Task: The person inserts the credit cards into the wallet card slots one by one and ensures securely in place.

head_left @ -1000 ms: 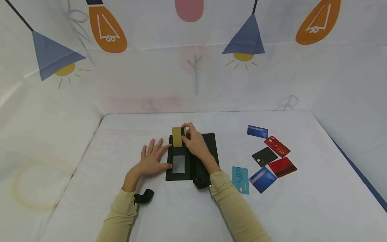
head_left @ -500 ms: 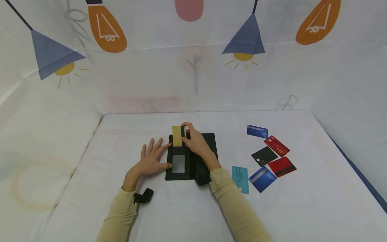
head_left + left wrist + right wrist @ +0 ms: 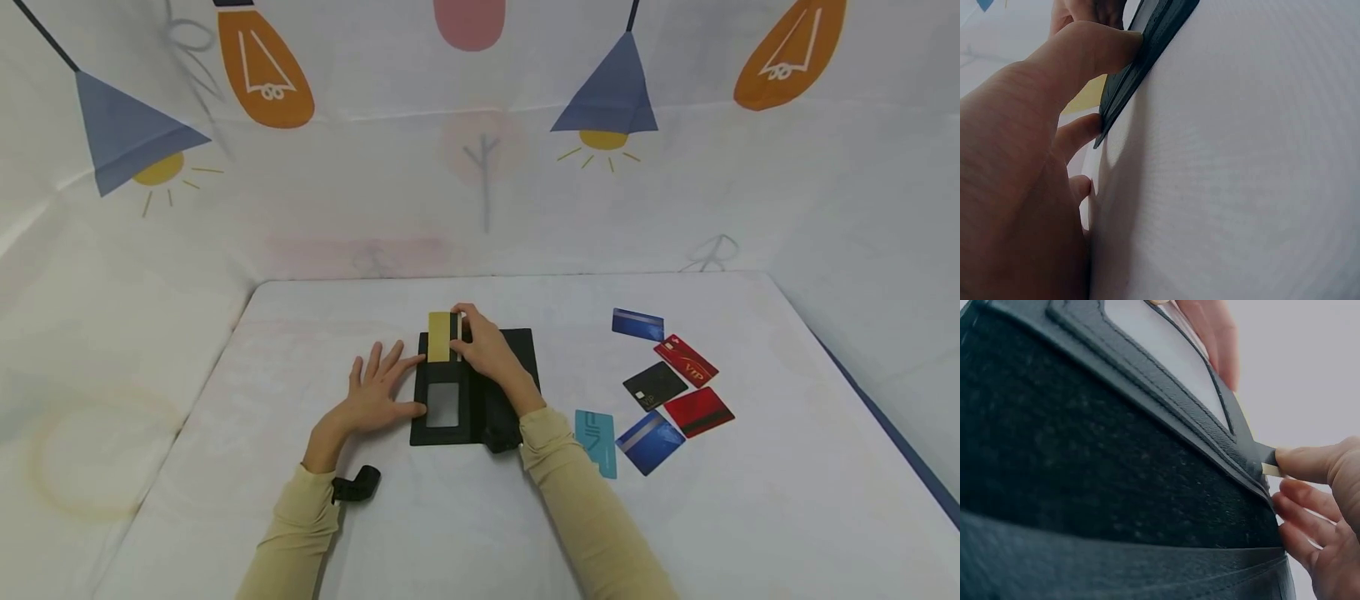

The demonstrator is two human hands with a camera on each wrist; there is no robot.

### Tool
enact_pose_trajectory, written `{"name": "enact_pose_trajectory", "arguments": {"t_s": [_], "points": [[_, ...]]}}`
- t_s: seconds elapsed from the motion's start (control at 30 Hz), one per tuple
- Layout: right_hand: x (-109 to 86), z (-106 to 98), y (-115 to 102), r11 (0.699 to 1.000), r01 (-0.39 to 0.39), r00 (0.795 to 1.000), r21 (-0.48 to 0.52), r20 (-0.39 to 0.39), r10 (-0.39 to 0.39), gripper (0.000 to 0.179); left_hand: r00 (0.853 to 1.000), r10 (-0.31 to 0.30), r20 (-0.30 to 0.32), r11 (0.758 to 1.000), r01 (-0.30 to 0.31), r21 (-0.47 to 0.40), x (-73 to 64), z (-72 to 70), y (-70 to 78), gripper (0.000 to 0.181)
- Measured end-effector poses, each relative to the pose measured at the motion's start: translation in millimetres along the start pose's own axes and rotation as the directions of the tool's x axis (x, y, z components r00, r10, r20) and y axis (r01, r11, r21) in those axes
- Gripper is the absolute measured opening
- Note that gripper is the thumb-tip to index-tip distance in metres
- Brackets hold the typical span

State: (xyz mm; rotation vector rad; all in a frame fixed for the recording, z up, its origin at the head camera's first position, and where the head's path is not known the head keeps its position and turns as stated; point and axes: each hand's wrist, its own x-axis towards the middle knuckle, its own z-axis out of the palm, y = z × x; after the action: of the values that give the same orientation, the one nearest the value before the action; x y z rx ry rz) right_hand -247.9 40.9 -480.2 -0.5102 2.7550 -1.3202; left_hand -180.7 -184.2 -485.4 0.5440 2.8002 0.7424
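The right hand [image 3: 486, 356] pinches the gold card [image 3: 439, 337], which stands out past the wallet's [image 3: 474, 417] top edge. The left hand [image 3: 372, 406], fingers spread, touches the wallet's side. If tilted, the card may catch; with weak pressing, the wallet could slide.

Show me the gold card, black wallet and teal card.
Gold card [image 3: 440, 337]: head view, its gold face.
Black wallet [image 3: 466, 408]: head view, border right of its window.
Teal card [image 3: 597, 443]: head view, middle of its face.

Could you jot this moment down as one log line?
left hand: fingers spread, touching black wallet | right hand: pinching gold card overhanging wallet's far edge | six other cards: right of wallet
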Motion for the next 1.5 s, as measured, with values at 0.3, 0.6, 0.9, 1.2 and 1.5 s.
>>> {"name": "enact_pose_trajectory", "arguments": {"t_s": [0.3,0.6,0.9,1.2,1.5], "points": [[-0.1,-3.6,-1.1,0.999,-0.008,0.999,-0.031,0.052,0.009,0.053,1.0,-0.011,0.006,1.0,0.011,0.01,1.2,1.0,0.4,0.081],[-1.1,-5.2,-1.6,0.99,0.038,0.992,-0.137,0.128,-0.021,0.049,1.0,-0.003,0.0,1.0,0.003,-0.001,0.6,-1.4,0.9,0.08],[-7.1,-4.4,5.9,0.993,0.088,0.989,-0.082,0.125,-0.077,0.043,1.0,0.004,0.002,1.0,-0.004,0.006,0.3,0.6,-1.8,0.08],[-7.1,-7.6,10.9,0.991,0.106,0.979,-0.083,0.182,-0.089,0.055,1.0,-0.002,0.008,1.0,0.002,-0.006,0.3,0.2,-1.0,0.081],[-8.2,-9.6,15.1,0.989,0.123,0.967,-0.078,0.234,-0.101,0.055,1.0,-0.002,0.006,1.0,0.002,0.0,0.9,2.1,-2.1,0.08]]}}
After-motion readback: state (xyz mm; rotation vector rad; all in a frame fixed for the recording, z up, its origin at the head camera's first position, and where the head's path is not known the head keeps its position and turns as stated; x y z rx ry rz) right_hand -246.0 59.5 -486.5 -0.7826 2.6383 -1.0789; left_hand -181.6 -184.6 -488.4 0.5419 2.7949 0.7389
